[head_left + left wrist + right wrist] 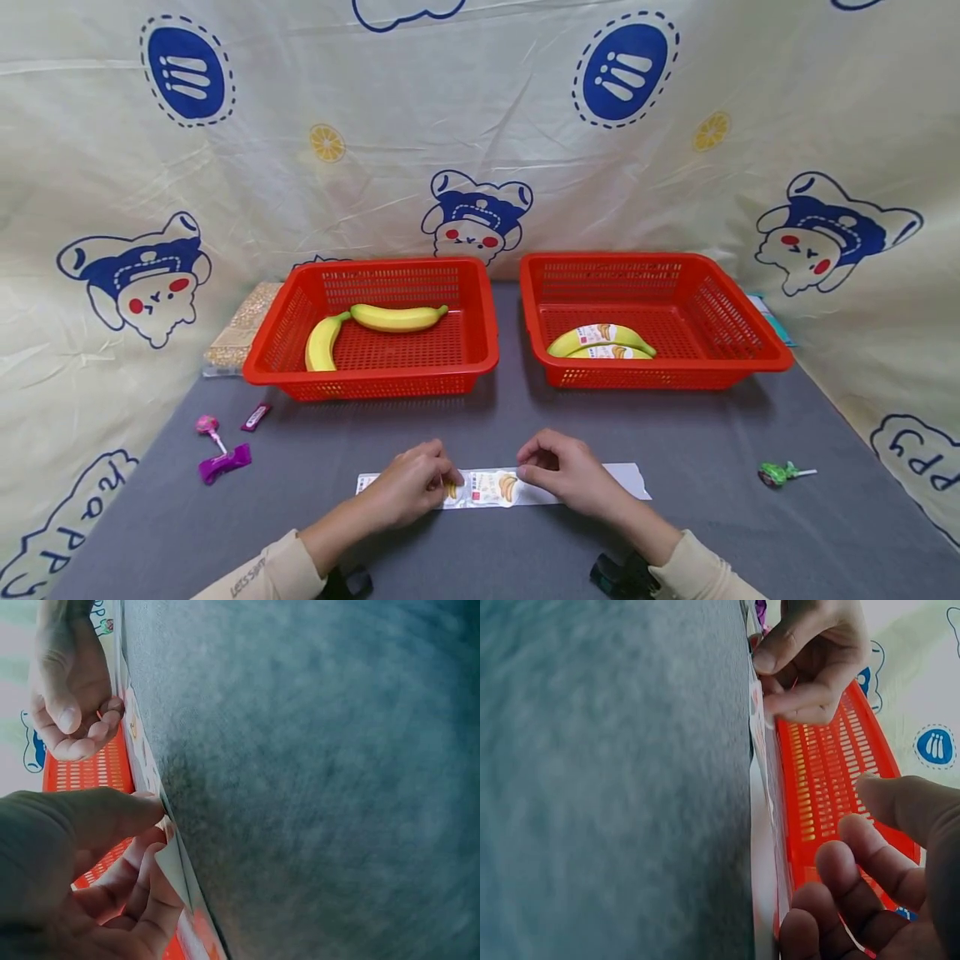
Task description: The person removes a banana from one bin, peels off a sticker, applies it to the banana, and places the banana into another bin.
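Note:
A white strip of banana stickers (pixel 491 487) lies across the grey table in front of me, printed labels to the left and bare backing at its right end. My left hand (pixel 416 483) pinches a sticker on the strip between thumb and fingertips. The left wrist view shows a piece of the strip (pixel 174 862) bent up at those fingers. Over the strip's right half is my right hand (pixel 566 475), its fingers loosely curled. In the right wrist view that hand's thumb (pixel 900 799) stands apart from the fingers, with nothing between them.
Two red baskets stand behind the strip: the left basket (pixel 375 385) holds two plain bananas (pixel 397 318), the right basket (pixel 660 375) two labelled bananas (pixel 600 336). Wrapped candies (pixel 225 462) lie at left, a green lollipop (pixel 776 475) at right. A bag of grains (pixel 243 329) sits behind the left basket.

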Tool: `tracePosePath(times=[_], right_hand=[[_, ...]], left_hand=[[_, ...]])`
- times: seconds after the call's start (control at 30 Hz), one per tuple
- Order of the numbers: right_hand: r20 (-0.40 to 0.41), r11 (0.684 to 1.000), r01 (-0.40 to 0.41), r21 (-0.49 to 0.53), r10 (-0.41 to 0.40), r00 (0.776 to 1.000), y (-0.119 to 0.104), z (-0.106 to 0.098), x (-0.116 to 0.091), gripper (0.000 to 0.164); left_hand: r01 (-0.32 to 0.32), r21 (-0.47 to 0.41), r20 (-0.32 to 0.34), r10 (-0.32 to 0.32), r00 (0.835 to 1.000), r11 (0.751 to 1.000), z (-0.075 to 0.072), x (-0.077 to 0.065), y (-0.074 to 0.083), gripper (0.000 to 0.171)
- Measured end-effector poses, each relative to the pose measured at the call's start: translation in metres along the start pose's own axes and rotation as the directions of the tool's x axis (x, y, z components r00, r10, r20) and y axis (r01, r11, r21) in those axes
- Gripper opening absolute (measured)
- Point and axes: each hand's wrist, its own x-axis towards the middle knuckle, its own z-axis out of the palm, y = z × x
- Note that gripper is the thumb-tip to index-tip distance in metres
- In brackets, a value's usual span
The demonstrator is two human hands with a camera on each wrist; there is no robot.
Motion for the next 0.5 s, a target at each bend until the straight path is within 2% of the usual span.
tracePosePath(times=[0.3, 0.5], right_hand=[[0.029, 0.988, 0.11, -0.105, -0.107, 0.994, -0.007, 0.01, 0.006, 0.014], [0.027, 0.991, 0.101, -0.09, -0.099, 0.995, -0.015, 0.012, 0.01, 0.015]], left_hand=[[0.016, -0.016, 0.051, -0.015, 0.999, 1.0, -0.002, -0.008, -0.002, 0.035], [-0.019, -0.001, 0.079, 0.019, 0.997, 1.0, -0.001, -0.014, -0.001, 0.047]])
